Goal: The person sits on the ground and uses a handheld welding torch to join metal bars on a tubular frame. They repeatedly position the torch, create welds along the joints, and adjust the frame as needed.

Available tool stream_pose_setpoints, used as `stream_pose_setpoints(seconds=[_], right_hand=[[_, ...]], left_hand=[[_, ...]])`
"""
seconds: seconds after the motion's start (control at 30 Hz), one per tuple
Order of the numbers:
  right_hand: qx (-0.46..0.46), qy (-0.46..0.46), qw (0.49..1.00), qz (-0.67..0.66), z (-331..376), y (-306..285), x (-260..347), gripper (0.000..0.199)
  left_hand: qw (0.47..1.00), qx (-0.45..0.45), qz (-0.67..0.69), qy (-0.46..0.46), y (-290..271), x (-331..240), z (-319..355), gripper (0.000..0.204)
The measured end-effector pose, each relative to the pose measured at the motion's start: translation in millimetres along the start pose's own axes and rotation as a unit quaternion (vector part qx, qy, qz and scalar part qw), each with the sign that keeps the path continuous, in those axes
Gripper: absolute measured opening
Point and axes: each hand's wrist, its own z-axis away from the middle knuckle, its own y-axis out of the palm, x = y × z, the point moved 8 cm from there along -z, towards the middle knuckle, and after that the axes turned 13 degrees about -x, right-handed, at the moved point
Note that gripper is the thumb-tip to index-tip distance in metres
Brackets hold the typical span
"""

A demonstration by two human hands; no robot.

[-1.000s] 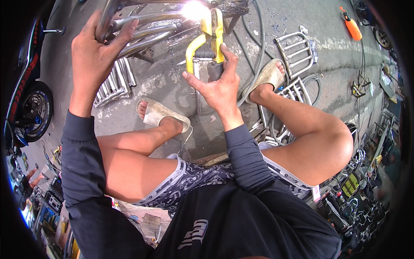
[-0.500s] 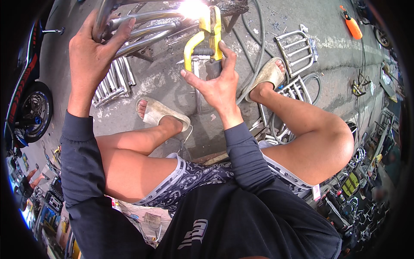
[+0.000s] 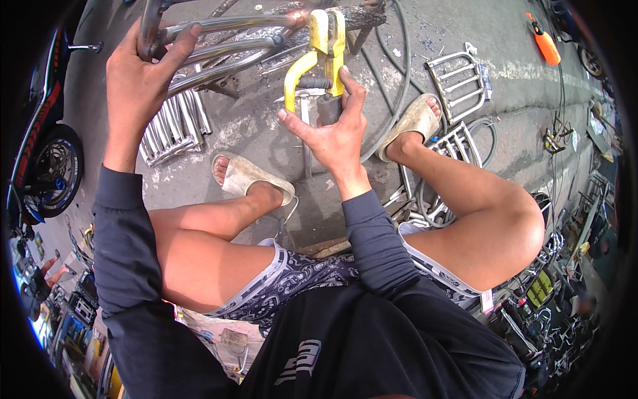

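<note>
Bent metal tubing (image 3: 232,25) reaches across the scene toward eleven o'clock, gripped at its outer end by a seated worker's left hand (image 3: 143,73), the thumb laid over one tube and the fingers curled behind. At twelve o'clock, the right hand (image 3: 339,136) holds a yellow clamp-like tool (image 3: 302,68), fingers around its dark lower grip and thumb set against the end of the bent lever. A pinkish glow marks the tube's tip beside the tool's head; whether the two touch is hard to tell at this angle. Loose silvery tubes (image 3: 176,126) lie on the pavement at ten o'clock, near a motorcycle wheel (image 3: 56,166) at nine. Toward two o'clock, a barred metal rack (image 3: 458,90) rests just beyond a sandaled foot (image 3: 409,123) (the sandal pale and scuffed), with an orange bottle (image 3: 547,48) farther out.
</note>
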Motion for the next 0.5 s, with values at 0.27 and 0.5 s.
stream_pose_setpoints(seconds=[0.27, 0.5], right_hand=[[0.002, -0.005, 1.000, 0.008, -6.6, 0.3, -1.4, 0.107], [0.008, -0.007, 1.000, 0.010, -7.5, 2.7, 0.4, 0.105]], left_hand=[[1.000, -0.006, 0.011, -0.017, 1.0, 2.1, -1.8, 0.056], [1.000, -0.001, -0.006, -0.006, 0.5, 3.6, -2.1, 0.057]])
